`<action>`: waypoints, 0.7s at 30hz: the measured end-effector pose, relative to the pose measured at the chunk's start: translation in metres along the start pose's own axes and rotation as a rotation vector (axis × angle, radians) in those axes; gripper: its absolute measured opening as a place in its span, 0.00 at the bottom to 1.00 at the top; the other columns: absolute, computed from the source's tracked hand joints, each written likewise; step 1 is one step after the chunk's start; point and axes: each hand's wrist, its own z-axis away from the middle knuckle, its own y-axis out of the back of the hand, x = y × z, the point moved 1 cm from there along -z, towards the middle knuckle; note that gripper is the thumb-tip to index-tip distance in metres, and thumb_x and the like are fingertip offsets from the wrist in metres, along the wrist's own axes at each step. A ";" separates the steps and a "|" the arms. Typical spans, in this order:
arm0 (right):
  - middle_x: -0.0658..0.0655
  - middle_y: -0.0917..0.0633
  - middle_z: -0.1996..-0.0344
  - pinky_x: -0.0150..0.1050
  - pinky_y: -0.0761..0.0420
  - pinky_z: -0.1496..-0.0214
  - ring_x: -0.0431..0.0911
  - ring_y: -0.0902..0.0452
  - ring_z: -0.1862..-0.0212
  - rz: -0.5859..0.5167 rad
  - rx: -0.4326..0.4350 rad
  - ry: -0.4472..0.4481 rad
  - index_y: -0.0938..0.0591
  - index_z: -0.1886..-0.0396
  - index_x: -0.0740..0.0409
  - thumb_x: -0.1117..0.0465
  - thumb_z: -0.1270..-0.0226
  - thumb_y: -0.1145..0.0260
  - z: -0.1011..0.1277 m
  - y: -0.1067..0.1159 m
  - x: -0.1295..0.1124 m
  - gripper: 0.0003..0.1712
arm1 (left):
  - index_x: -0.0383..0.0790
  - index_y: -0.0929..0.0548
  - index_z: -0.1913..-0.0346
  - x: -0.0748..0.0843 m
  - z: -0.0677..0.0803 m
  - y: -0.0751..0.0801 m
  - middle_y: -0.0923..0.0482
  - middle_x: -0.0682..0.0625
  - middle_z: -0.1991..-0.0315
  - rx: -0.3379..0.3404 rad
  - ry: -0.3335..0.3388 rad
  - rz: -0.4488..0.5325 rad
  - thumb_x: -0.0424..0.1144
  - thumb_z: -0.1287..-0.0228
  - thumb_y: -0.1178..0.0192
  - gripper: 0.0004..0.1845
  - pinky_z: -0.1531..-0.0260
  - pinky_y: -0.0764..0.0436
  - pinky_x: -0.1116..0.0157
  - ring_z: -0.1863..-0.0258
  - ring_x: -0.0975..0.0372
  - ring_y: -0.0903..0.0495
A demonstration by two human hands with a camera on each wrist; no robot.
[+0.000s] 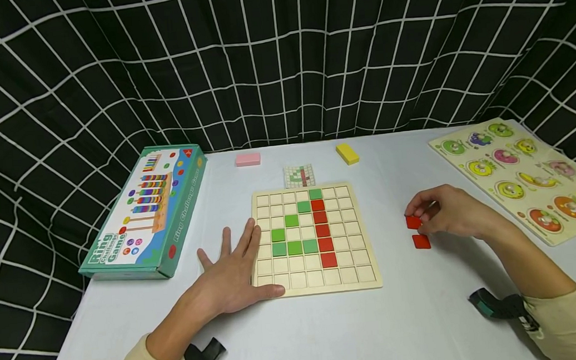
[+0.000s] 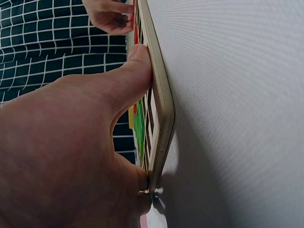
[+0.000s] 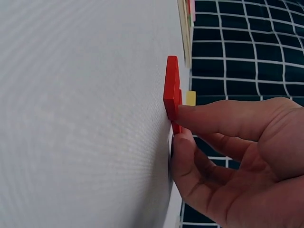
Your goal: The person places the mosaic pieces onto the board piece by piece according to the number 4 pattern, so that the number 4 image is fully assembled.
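A square wooden grid board (image 1: 348, 285) lies in mid-table, with green tiles (image 1: 291, 220) set in a stepped shape and a column of red tiles (image 1: 323, 230). My left hand (image 1: 232, 281) rests at the board's left side with its fingers spread. Its thumb lies on the near edge, as the left wrist view also shows. To the right of the board, my right hand (image 1: 446, 213) pinches a red square tile (image 1: 413, 222) between thumb and fingers, at the tabletop. Close by on the cloth lies a second red tile (image 1: 421, 242).
Behind the board is a small pattern card (image 1: 299, 176), with a pink block (image 1: 248, 160) and a yellow block (image 1: 348, 154) farther back. A ring game box (image 1: 142, 212) stands at left. A fruit picture board (image 1: 523, 177) lies at right.
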 end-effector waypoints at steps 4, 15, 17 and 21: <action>0.54 0.16 0.64 0.33 0.21 0.66 0.45 0.23 0.62 0.002 0.001 -0.001 0.13 0.55 0.62 0.69 0.48 0.21 0.000 0.000 0.001 0.19 | 0.44 0.58 0.14 0.000 0.000 0.000 0.70 0.52 0.13 0.001 0.001 -0.004 0.76 0.44 0.36 0.67 0.41 0.59 0.14 0.17 0.34 0.67; 0.54 0.14 0.66 0.33 0.19 0.66 0.46 0.22 0.63 0.005 0.013 0.002 0.11 0.55 0.62 0.69 0.47 0.22 0.000 0.001 0.003 0.17 | 0.44 0.58 0.14 0.001 0.000 0.000 0.71 0.52 0.13 -0.001 0.004 -0.003 0.76 0.43 0.35 0.67 0.41 0.59 0.14 0.17 0.34 0.67; 0.54 0.14 0.66 0.34 0.19 0.66 0.46 0.21 0.63 0.005 0.019 -0.004 0.11 0.55 0.62 0.69 0.47 0.22 0.000 0.002 0.003 0.17 | 0.44 0.58 0.14 0.001 0.000 0.000 0.71 0.52 0.13 0.000 0.004 -0.003 0.76 0.43 0.35 0.67 0.41 0.60 0.14 0.17 0.34 0.67; 0.54 0.13 0.67 0.34 0.19 0.66 0.47 0.21 0.62 0.001 0.025 -0.014 0.10 0.55 0.61 0.68 0.48 0.21 0.002 0.002 0.003 0.18 | 0.44 0.58 0.14 0.001 0.000 0.000 0.71 0.52 0.13 0.001 0.003 -0.004 0.76 0.43 0.36 0.67 0.41 0.60 0.14 0.17 0.34 0.67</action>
